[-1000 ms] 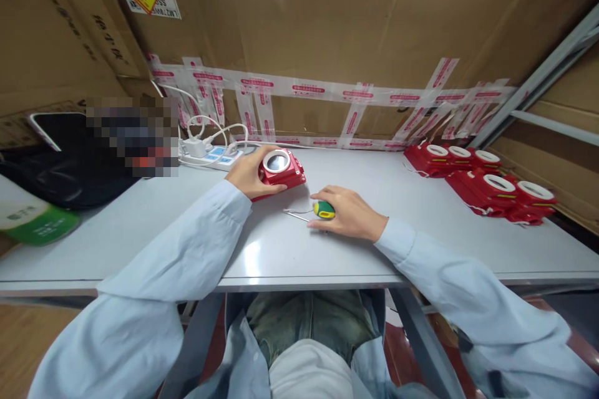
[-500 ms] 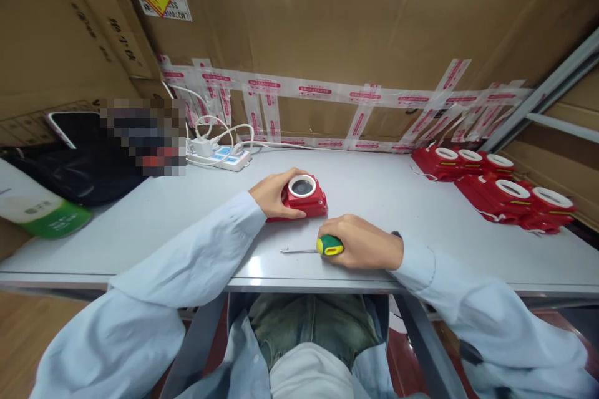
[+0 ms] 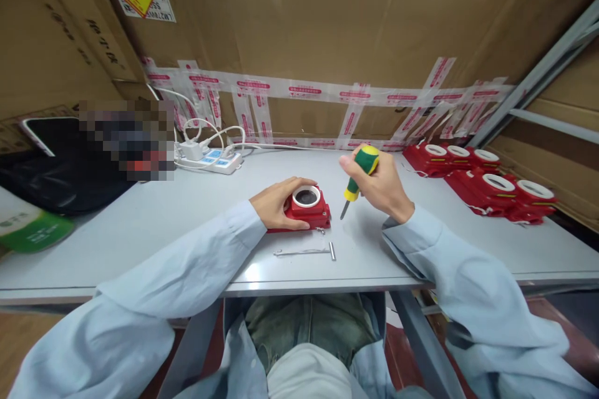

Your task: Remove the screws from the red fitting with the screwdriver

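I have the left hand (image 3: pixel 276 202) laid low, thumb in front and fingers behind, gripping the left side of the red box (image 3: pixel 319 218) on the table (image 3: pixel 374 265). I hold the right hand (image 3: pixel 384 184) raised to its right, fingers wrapped round 1 screwdriver (image 3: pixel 359 179), tip slanting down, apart from the box. 1 T-shaped tool (image 3: pixel 332 251) lies nearer me, untouched.

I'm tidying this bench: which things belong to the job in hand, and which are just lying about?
For the job:
white-ringed, boxy red device, gripped by the left hand
green-and-yellow screwdriver in the right hand
silver T-shaped metal tool, probably
five similar red devices, likely

Just lying about, seemingly:
white rectangular power strip
green-and-white container
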A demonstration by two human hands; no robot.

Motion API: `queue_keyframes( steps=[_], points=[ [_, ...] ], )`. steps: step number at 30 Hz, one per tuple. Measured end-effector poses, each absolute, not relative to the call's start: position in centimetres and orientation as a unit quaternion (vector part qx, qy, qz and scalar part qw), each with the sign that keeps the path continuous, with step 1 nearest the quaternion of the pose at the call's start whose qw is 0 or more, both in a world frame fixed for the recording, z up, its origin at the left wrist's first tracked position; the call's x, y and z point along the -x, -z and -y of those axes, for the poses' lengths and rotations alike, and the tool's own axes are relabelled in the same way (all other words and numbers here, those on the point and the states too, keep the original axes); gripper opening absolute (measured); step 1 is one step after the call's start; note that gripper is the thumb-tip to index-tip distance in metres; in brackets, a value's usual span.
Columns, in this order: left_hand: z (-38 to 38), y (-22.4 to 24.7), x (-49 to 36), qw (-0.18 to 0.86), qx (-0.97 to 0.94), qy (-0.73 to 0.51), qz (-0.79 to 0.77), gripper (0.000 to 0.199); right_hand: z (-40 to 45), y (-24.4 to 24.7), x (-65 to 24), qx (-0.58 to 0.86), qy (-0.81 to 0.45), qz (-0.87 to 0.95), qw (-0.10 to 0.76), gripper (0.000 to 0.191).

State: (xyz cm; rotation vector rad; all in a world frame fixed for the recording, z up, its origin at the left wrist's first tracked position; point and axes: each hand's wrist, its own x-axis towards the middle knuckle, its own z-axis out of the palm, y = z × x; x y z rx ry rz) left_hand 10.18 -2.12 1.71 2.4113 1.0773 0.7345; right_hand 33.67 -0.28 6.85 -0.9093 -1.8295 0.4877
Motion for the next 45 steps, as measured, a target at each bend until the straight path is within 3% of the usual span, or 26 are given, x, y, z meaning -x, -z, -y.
queue_keyframes(
  steps=[3,8,15,24,27,33,39,42,45],
  points=[
    [2.2,-1.5,-10.1,0.216,-0.850,-0.280,-0.390,0.084,0.2,-6.6,-33.3,0.363,-0.171,0.752,0.522,0.033],
    [2.3,-1.3,-10.1,0.240,-0.843,-0.281,-0.392,0.079,0.7,-7.3,-32.7,0.330,-0.117,0.688,0.635,0.020],
    [2.3,-1.3,-10.1,0.239,-0.844,-0.284,-0.387,0.078,0.7,-7.5,-31.4,0.338,-0.140,0.699,0.614,0.019],
    [2.3,-1.3,-10.0,0.238,-0.846,-0.288,-0.380,0.078,0.9,-7.9,-30.9,0.323,-0.063,0.726,0.603,0.016],
    [2.2,-1.2,-10.0,0.236,-0.846,-0.287,-0.382,0.078,1.2,-8.0,-30.5,0.339,0.005,0.752,0.565,0.017],
    [2.1,-1.1,-10.0,0.242,-0.846,-0.285,-0.380,0.079,2.7,-9.6,-29.6,0.446,0.153,0.784,0.403,0.039],
    [2.1,-1.2,-10.1,0.241,-0.846,-0.281,-0.383,0.079,2.7,-12.0,-30.8,0.341,0.023,0.884,0.319,0.013],
    [2.1,-1.3,-10.0,0.242,-0.846,-0.283,-0.381,0.077,2.1,-13.0,-31.8,0.274,-0.053,0.921,0.273,0.013],
    [2.1,-1.4,-10.0,0.246,-0.844,-0.282,-0.383,0.078,1.7,-13.3,-32.1,0.323,-0.042,0.906,0.270,0.011]
  ],
)
